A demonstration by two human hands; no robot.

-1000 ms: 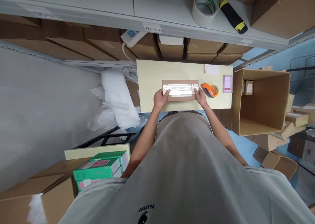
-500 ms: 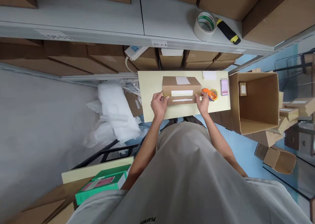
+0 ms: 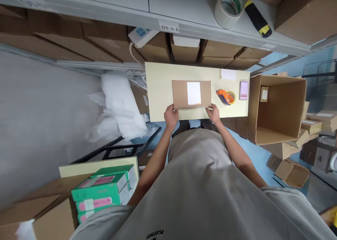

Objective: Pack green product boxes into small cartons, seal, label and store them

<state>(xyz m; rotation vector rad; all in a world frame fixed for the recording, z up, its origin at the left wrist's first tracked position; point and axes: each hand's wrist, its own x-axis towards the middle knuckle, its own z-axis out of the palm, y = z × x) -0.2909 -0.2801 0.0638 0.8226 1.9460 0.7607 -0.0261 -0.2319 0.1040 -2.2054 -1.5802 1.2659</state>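
A brown cardboard box (image 3: 180,94) with a white label (image 3: 194,93) on its upper face is over the pale yellow tabletop (image 3: 159,92). At its near left corner, my left hand (image 3: 171,116) has fingers curled against the edge, closed on the box. My right hand (image 3: 213,114) pinches the near right corner between thumb and fingers. The undersides of the box and some fingertips are hidden. To the right of the box lies an orange tape dispenser (image 3: 225,96) with a yellow roll.
A white slip (image 3: 228,74) and a pinkish card-like thing (image 3: 244,90) lie on the tabletop's right part. Beside it stands a large open carton (image 3: 280,108). A tape roll (image 3: 229,7) and a black-yellow cutter (image 3: 258,18) rest on the shelf. Green boxes (image 3: 101,187) are stacked at lower left.
The box has turned so its face with the larger white label points up; the side with two white strips no longer shows. Both hands shifted to its near corners. The view tilted down.
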